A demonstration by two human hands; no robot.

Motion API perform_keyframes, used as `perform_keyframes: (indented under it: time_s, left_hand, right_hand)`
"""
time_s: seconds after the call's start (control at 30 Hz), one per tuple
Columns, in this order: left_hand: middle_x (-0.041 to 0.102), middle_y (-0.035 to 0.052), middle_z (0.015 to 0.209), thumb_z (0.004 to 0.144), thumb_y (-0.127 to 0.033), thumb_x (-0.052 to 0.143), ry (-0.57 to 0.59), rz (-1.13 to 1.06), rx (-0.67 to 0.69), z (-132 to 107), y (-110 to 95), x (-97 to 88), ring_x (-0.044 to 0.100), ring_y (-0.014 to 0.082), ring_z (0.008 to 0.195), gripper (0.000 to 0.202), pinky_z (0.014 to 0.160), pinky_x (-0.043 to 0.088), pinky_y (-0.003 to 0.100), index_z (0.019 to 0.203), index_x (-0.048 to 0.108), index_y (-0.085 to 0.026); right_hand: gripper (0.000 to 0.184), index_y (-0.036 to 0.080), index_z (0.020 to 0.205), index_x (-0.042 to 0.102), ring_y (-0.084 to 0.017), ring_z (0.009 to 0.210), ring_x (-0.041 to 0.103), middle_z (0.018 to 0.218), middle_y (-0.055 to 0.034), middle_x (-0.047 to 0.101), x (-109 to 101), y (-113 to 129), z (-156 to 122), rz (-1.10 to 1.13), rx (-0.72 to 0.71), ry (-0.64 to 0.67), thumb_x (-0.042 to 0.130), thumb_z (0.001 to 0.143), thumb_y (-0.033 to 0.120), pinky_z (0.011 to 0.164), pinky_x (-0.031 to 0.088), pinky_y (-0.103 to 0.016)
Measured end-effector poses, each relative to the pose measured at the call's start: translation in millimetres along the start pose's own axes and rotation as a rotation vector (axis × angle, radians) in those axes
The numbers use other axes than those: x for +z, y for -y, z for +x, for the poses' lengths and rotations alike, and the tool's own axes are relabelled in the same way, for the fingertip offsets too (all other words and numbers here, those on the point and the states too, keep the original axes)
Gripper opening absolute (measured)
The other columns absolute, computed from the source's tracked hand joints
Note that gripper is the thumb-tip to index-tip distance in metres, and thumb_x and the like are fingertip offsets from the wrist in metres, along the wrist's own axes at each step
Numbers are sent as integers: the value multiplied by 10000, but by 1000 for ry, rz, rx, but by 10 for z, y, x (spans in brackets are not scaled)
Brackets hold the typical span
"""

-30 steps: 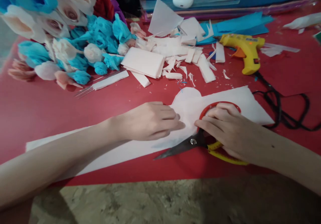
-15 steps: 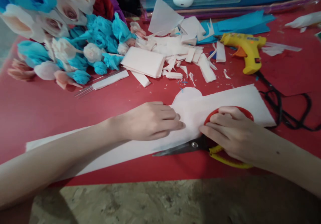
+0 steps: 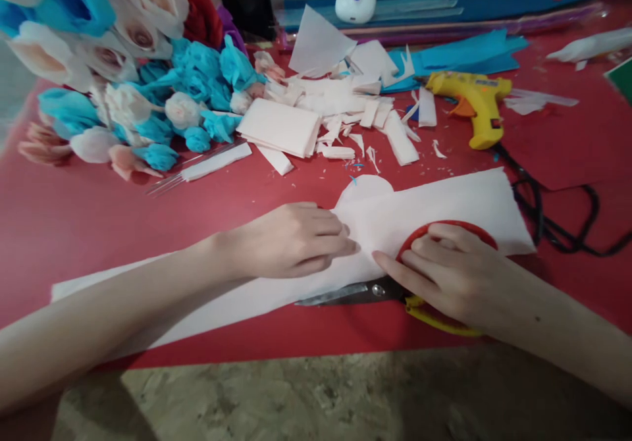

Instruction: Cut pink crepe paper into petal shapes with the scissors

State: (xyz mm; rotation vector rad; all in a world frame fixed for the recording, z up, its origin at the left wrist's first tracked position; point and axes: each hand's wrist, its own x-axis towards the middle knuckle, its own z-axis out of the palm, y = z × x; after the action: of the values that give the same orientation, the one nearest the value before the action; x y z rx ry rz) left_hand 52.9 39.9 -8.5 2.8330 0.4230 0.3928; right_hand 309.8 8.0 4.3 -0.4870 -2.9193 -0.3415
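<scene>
A long strip of white paper (image 3: pixel 444 197) lies slantwise across the near part of the table, with a rounded white paper piece (image 3: pixel 368 187) showing past its far edge. My left hand (image 3: pixel 301 240) is closed, its curled fingers pressed on the paper; the fingertips are partly hidden. My right hand (image 3: pixel 451 266) has its fingers through the handles of the scissors (image 3: pixel 378 290), one red and one yellow. Its index finger reaches out and touches the strip. The dark blades point left along the strip's near edge and look nearly closed.
Behind the strip lie white paper scraps (image 3: pixel 340 102) and a folded white stack (image 3: pixel 279 125). A yellow glue gun (image 3: pixel 476 102) with a black cord (image 3: pixel 538 207) rests at the right. Paper flowers (image 3: pixel 197 66) fill the back left. The red table's (image 3: pixel 222 355) edge is near me.
My right index finger has stretched out to the left onto the paper. The scissors' blades show more beside the strip's near edge. My left hand stays in place; the view has shifted slightly.
</scene>
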Motion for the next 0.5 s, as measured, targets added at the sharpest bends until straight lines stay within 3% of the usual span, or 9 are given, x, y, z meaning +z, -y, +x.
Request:
perform_keyframes:
  time_s: [0.1, 0.23, 0.4, 0.43, 0.5]
  left_hand:
    - [678, 68, 938, 886, -149, 420, -24, -105, -73, 35, -25, -36, 613, 152, 825, 249, 713, 474, 274, 1077, 580, -153]
    - [682, 48, 929, 863, -126, 451, 24, -290, -274, 211, -58, -139, 632, 114, 756, 214, 669, 483, 212, 1012, 605, -137]
    - [642, 82, 1026, 848, -113, 418, 58, -327, -323, 709, -12, -169, 608, 166, 929, 260, 812, 485, 291, 1031, 602, -128]
    - [634, 90, 1030, 829, -96, 421, 12, -303, -328, 828, 11, -157, 592, 179, 962, 265, 840, 474, 313, 1026, 597, -118]
    - [613, 102, 1075, 793, -82, 442, -10, -278, -437, 1057, 70, -133, 565, 203, 1012, 323, 873, 453, 349, 1092, 559, -115]
  right_hand:
    - [327, 83, 1060, 575, -179, 652, 476, 679, -31, 551, -18, -1, 19, -10, -21, 14, 340, 835, 54, 758, 346, -356]
    - [298, 101, 1042, 585, -176, 686, 492, 729, -43, 583, -22, -9, 38, -15, -29, 35, 349, 859, 95, 728, 346, -341]
    - [265, 99, 1016, 583, -169, 701, 512, 740, -27, 577, 31, -1, 8, -3, -38, -20, 374, 857, 63, 768, 361, -355]
    - [261, 102, 1029, 575, -167, 710, 517, 746, -24, 573, 40, 2, -2, 0, -25, -17, 382, 858, 63, 768, 362, -353]
    - [266, 107, 1061, 555, -165, 736, 523, 778, -28, 575, 53, 8, -18, 10, -7, -6, 386, 859, 64, 759, 364, -345]
